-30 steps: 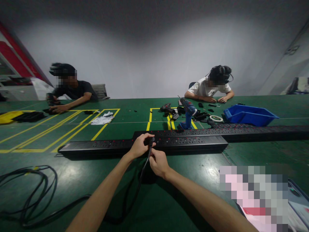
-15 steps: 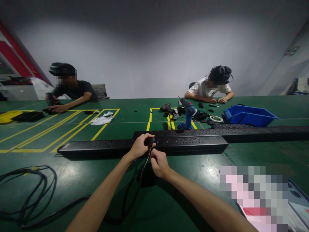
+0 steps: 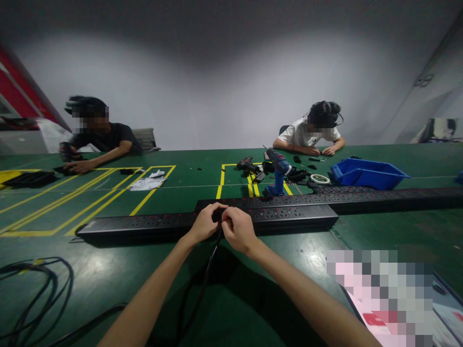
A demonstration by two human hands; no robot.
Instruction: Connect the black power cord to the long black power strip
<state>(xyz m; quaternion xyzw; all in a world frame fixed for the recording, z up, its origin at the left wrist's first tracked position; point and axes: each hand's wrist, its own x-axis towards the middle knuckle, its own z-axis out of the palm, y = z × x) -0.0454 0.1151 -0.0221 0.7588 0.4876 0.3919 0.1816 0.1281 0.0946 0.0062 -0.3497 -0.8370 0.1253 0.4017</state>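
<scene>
A long black power strip [image 3: 300,220] with rows of sockets lies across the table before me. Over its middle, my left hand [image 3: 206,223] is closed on the plug end of a black power cable [image 3: 209,272]. The plug itself is mostly hidden by my fingers. My right hand [image 3: 240,228] is closed too, its fingertips pressed close to the left ones where the cable meets the plug. From there the cable hangs down toward me between my forearms. Whether the plug sits in a socket I cannot tell.
Behind lies a longer power strip [image 3: 372,199]. Beyond it are a cordless drill [image 3: 278,168], a blue bin [image 3: 372,174] and a tape roll [image 3: 320,179]. Coiled cable [image 3: 54,279] lies left; a partly blurred phone [image 3: 439,289] lies right. Two people [image 3: 104,137] [image 3: 307,132] sit opposite.
My right hand has risen from below the plug to meet my left hand at the cable's end. The view has shifted slightly.
</scene>
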